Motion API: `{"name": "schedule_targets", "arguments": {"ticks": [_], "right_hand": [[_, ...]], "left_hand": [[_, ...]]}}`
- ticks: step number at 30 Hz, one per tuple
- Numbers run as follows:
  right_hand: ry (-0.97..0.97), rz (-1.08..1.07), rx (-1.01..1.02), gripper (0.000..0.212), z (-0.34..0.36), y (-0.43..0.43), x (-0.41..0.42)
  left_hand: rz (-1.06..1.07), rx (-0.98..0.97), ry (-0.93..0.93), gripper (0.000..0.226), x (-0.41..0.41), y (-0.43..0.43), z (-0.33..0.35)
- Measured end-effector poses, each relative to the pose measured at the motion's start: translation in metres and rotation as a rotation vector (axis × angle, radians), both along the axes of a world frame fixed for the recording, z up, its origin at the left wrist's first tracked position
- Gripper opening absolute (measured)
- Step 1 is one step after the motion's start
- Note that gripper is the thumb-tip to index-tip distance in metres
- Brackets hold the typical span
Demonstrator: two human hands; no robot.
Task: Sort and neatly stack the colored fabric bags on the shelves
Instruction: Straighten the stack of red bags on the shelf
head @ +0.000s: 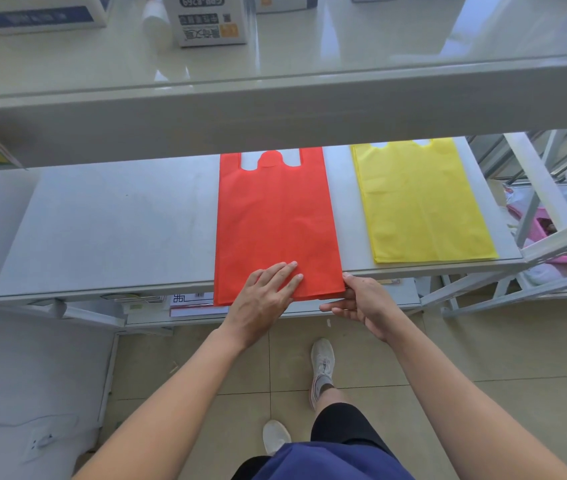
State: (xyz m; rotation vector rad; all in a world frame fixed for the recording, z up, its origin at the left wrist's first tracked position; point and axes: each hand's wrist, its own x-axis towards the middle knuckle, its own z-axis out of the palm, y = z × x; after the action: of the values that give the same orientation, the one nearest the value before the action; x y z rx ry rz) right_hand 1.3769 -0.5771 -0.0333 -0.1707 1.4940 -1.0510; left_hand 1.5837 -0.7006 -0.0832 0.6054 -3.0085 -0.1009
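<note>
A stack of red fabric bags [275, 216] lies flat on the middle shelf [102, 230], handles pointing to the back, its near edge hanging slightly over the shelf's front. My left hand [264, 299] lies flat on the stack's near end with straight fingers pressing down. At the stack's near right corner my right hand [358, 301] touches the edge, thumb against the corner and fingers below the overhang. A stack of yellow fabric bags [424, 206] lies flat to the right on the same shelf, apart from the red one.
The upper shelf [275, 112] juts out above and hides the bags' far ends; white cartons [209, 19] stand on it. The middle shelf's left half is bare. A pink basket [552, 233] sits in the rack at right. Papers lie on the lower shelf [185, 303].
</note>
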Motion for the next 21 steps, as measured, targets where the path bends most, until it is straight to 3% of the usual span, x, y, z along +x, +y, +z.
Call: {"name": "schedule_targets", "arguments": {"ticks": [14,21], "right_hand": [[-0.149,-0.108,-0.033,0.043,0.002,-0.003,0.003],[-0.136,-0.087,-0.064,0.024,-0.003,-0.001,0.002]], "left_hand": [[-0.028,-0.003,0.064,0.063,0.014,-0.001,0.011],[0.003,-0.051,0.040,0.059,0.014,0.006,0.000]]}}
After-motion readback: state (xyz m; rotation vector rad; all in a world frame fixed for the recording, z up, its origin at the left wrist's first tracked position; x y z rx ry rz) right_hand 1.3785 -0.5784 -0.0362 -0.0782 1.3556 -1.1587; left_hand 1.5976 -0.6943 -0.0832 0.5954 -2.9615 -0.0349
